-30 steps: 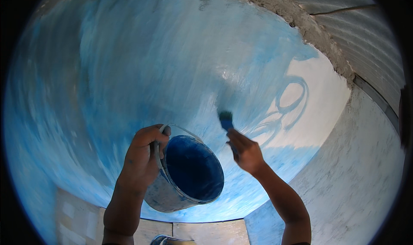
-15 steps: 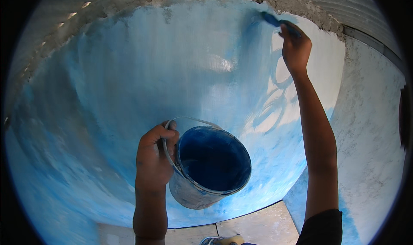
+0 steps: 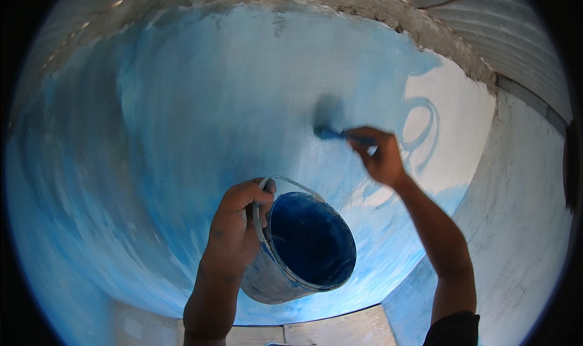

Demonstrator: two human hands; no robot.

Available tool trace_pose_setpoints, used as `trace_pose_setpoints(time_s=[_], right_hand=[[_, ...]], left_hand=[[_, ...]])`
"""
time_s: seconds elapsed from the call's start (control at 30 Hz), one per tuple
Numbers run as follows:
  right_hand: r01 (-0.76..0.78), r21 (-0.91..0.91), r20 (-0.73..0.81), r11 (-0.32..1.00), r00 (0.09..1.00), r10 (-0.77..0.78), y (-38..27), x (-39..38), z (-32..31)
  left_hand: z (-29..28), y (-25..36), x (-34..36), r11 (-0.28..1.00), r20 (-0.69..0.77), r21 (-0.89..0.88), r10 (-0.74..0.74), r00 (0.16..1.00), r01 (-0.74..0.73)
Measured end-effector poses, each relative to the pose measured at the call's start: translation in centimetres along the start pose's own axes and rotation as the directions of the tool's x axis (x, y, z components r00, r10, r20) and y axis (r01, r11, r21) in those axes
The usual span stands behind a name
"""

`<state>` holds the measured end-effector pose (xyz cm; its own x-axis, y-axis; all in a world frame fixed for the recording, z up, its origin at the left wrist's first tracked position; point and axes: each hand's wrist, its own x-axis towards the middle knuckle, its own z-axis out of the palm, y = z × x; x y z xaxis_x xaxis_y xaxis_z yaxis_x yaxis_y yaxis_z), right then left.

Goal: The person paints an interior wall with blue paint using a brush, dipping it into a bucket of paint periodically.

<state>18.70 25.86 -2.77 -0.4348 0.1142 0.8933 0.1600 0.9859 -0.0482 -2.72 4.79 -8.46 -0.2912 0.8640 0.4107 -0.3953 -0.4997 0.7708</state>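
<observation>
My left hand [image 3: 237, 224] grips the wire handle and rim of a paint-smeared bucket [image 3: 270, 282] with dark blue paint [image 3: 310, 237] inside, held tilted at lower centre. Raised right of centre, my right hand [image 3: 382, 158] holds a blue paintbrush [image 3: 331, 133], whose blurred bristles are on the painted wall [image 3: 212, 115]. The wall is streaked in pale and deeper blue, with a white patch at the right carrying thin looped blue lines [image 3: 419, 121].
Rough cement [image 3: 449, 51] edges the wall's top below corrugated metal sheeting [image 3: 498, 24]. A grey side wall [image 3: 516, 224] meets it on the right. Pale boards [image 3: 334, 331] lie along the bottom, with a partly cut-off object at the lower edge.
The brush rose to the wall's upper right, then came down and leftward to the middle. My left hand and bucket shifted right in the picture, then dipped slightly as the view moved.
</observation>
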Motion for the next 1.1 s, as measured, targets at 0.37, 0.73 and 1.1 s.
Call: trace_pose_setpoints(time_s=[0.37, 0.73, 1.1], right_hand=[[-0.026, -0.342, -0.431, 0.939, 0.893, -0.132, 6.8, 3.7, -11.2], [-0.386, -0.229, 0.285, 0.893, 0.851, 0.441, 6.1, -16.4, -3.7], [-0.370, -0.157, -0.457, 0.916, 0.849, 0.265, 8.1, -10.4, -7.4]], left_hand=[[0.2, 0.0, 0.4, 0.973, 0.096, -0.164, -0.148, 0.984, 0.162], [-0.2, -0.6, 1.5, 0.969, 0.131, -0.128, -0.195, 0.972, 0.212], [-0.3, -1.1, 1.4, 0.969, 0.091, -0.135, -0.197, 0.976, 0.208]])
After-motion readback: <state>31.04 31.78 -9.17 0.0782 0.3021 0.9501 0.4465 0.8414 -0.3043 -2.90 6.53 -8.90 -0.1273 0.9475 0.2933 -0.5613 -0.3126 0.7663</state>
